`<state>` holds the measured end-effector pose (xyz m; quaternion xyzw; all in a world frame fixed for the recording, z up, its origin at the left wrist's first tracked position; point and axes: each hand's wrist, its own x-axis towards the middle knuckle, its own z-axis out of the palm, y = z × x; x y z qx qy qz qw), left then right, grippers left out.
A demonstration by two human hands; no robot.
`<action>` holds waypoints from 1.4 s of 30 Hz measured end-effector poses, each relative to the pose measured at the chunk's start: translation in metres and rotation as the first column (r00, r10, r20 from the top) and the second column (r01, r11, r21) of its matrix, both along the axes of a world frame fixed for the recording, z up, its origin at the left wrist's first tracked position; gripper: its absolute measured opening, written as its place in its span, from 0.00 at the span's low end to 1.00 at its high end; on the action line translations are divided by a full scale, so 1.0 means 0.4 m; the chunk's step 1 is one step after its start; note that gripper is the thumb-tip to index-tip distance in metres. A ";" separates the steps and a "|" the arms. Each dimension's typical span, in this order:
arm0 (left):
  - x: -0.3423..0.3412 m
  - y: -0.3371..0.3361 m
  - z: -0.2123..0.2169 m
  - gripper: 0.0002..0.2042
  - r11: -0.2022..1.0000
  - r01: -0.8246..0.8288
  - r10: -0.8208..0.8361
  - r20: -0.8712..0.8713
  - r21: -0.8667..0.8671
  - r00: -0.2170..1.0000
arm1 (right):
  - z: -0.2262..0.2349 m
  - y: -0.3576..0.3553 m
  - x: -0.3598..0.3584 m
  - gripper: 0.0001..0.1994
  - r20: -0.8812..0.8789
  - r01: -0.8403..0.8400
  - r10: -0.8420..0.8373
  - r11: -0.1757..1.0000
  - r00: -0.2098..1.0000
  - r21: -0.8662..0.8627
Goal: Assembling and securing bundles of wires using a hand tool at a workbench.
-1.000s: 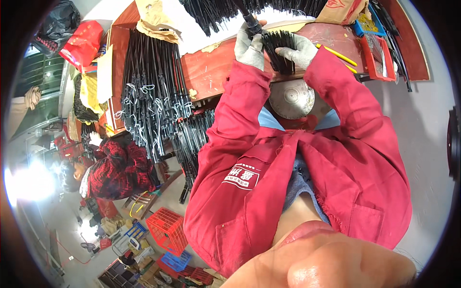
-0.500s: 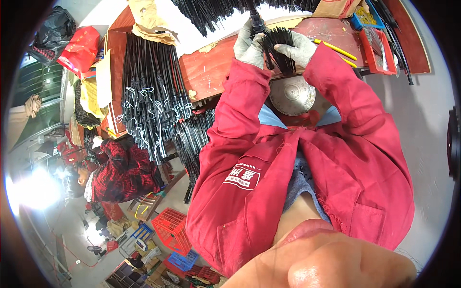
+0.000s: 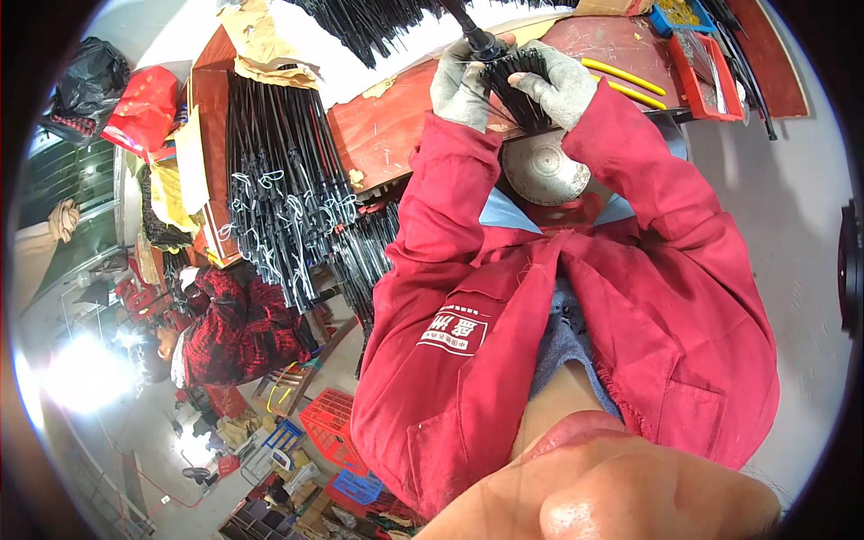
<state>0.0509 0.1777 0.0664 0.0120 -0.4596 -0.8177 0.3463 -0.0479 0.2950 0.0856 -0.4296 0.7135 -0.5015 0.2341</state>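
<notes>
both arms [image 3: 450, 193] bent, gloved hands [image 3: 459, 90] close together, curled inward, right thumb [image 3: 531, 85] extended leftward

Black shaft [image 3: 465, 21] | nearly upright 0.5 s ago | leans left again

A workshop (cluttered): red workbench [image 3: 378, 130], yellow-handled tool [image 3: 624, 77], bundled black rods [image 3: 281, 135], plastic crate [image 3: 331, 427].

Upper left: black plastic bag [image 3: 97, 76] sits just beside a red bag [image 3: 144, 106] | left edge: bunched beige cloth [image 3: 63, 220] near green slatted panel [image 3: 83, 180] | mid-left: co-worker [image 3: 241, 328] in red-and-black patterned clothing; bright light [image 3: 88, 363] glares nearby | lower left: red lattice crate [image 3: 331, 425] stands beside blue crate [image 3: 358, 487] | right: grey floor [image 3: 796, 261] carries a soft shadow
</notes>
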 end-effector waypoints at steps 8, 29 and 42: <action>-0.025 0.020 -0.013 0.15 0.992 -0.122 0.122 -0.057 0.017 0.991 | -0.012 0.005 -0.007 0.07 0.051 0.040 -0.037 0.998 0.998 -0.057; -0.010 -0.008 -0.020 0.16 0.988 0.118 -0.121 0.016 0.098 0.993 | -0.061 0.011 -0.012 0.09 0.012 0.005 -0.004 0.993 1.000 -0.115; -0.054 -0.084 -0.010 0.13 0.904 0.427 -0.427 0.001 -0.040 0.904 | -0.055 0.000 -0.067 0.14 -0.014 -0.222 0.223 0.959 0.975 -0.178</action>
